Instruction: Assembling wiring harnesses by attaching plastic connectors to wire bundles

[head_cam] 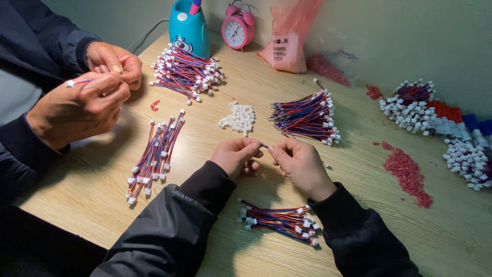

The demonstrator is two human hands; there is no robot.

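Wire [265,146] — thin, red-blue — pinched between left hand [237,156] and right hand [300,163].

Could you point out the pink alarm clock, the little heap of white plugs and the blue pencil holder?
Pink alarm clock [238,31], head view, on its dial.
Heap of white plugs [238,118], head view, its middle.
Blue pencil holder [188,31], head view, its front.

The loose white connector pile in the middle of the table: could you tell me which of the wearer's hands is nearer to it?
Left. The left hand lies just below the pile; the right hand is further off, below and right.
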